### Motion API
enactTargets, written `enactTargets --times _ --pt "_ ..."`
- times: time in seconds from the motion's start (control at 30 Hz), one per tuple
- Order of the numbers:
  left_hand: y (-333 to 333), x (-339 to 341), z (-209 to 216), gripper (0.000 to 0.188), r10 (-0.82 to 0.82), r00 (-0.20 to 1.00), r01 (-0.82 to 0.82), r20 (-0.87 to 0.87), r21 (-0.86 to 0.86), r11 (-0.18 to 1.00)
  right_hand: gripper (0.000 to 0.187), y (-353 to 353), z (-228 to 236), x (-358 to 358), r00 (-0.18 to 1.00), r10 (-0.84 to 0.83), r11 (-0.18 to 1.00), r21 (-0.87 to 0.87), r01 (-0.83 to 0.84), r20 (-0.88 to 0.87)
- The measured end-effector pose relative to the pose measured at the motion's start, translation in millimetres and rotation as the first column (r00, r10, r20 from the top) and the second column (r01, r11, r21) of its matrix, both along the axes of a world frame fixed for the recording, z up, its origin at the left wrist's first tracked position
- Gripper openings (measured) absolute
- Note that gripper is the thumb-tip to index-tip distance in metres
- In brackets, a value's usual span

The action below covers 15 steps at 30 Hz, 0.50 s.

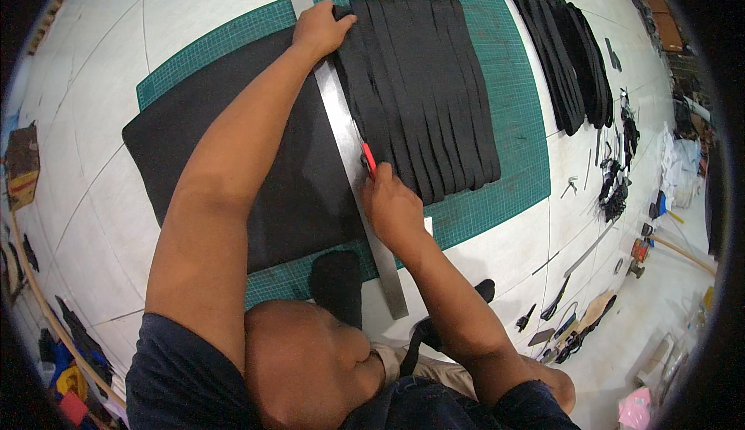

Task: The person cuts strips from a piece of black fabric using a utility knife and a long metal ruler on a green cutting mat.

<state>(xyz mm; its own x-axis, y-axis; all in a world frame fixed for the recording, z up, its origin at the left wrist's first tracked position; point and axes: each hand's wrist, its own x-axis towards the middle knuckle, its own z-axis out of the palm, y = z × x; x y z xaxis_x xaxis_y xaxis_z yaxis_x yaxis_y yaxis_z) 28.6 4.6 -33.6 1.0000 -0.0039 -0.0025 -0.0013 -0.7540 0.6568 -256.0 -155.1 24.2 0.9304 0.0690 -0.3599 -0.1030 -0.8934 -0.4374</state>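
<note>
Green cutting mat [516,104]: one. Over the mat: one metal ruler [341,131], one red-handled cutter [369,158], and two hands, namely one left hand [318,30] and one right hand [393,203]. On the mat: one large black sheet [287,174]; black strips [423,81], more than five, overlapping, exact number not determinable. Right of the mat: two bundles of black strips [547,61].

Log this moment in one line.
left hand: on metal straightedge; right hand: holds red utility knife beside straightedge; green cutting mat: black sheet, black strips
</note>
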Motion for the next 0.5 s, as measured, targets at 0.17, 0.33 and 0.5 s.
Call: enactTargets --times 0.17,0.33,0.5 --pt "-1 -5 -7 0.055 0.014 0.999 -0.012 -0.038 0.052 0.999 0.021 -10 13 -12 0.996 0.014 0.999 -0.032 -0.017 -0.085" --pt "-5 -5 -6 0.053 -0.013 0.998 0.023 -0.067 0.146 0.989 0.021 -31 28 -62 0.943 -0.013 0.999 -0.047 -0.002 -0.332" --pt "3 -4 -15 0.049 0.008 1.0 -0.011 0.013 0.181 0.983 0.021 -50 41 -121 0.88 -0.048 0.998 -0.058 0.023 -0.473"
